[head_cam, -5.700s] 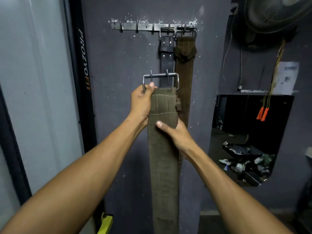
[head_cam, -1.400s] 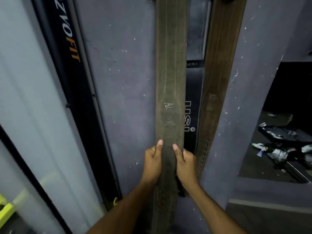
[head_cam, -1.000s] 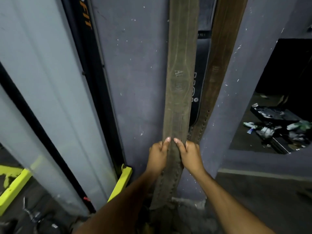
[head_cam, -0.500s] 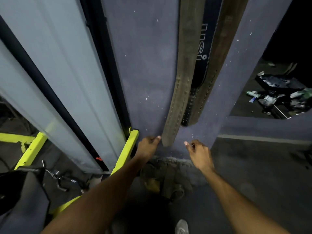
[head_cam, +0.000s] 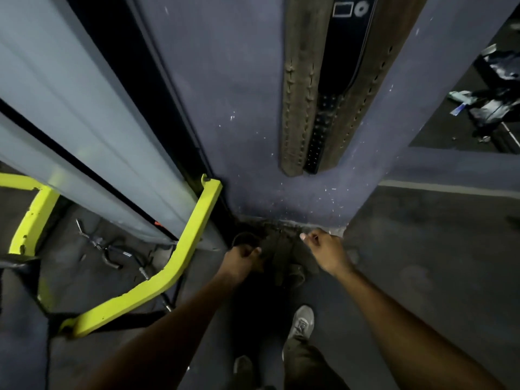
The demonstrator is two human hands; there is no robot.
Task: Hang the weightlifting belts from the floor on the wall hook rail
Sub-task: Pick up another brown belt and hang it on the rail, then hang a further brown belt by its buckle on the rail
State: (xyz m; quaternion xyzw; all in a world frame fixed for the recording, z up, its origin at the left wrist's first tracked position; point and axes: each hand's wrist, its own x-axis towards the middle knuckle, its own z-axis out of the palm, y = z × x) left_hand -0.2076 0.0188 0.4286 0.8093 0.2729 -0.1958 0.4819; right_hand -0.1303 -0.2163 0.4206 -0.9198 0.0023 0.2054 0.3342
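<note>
Left hand (head_cam: 242,258), lower centre of the frame, is curled down into a dark heap of olive-brown weightlifting belts (head_cam: 284,257) lying on the grey floor (head_cam: 422,263) at the foot of the purple-grey wall (head_cam: 239,94); fingers look closed on a belt edge, though the dim light leaves it uncertain whether it actually grips. Right hand (head_cam: 327,250), just right of the heap, hovers with fingers loosely bent and thumb forward, holding nothing that can be seen. Half a second earlier both hands were higher, at the wall's base beside the tail of the hung belt; now they have dropped to floor level and the view has tipped further down. Above the heap, upper centre, three belts hang flat on the wall: a worn olive suede belt (head_cam: 295,108) on the left, a black belt with white lettering (head_cam: 334,66) between, and a brown leather belt with punched holes (head_cam: 365,94) on the right. All three ends stop short of the floor. A bright yellow metal frame (head_cam: 180,263) bends across the lower left. One grey sneaker (head_cam: 302,323) shows at the bottom centre.
</note>
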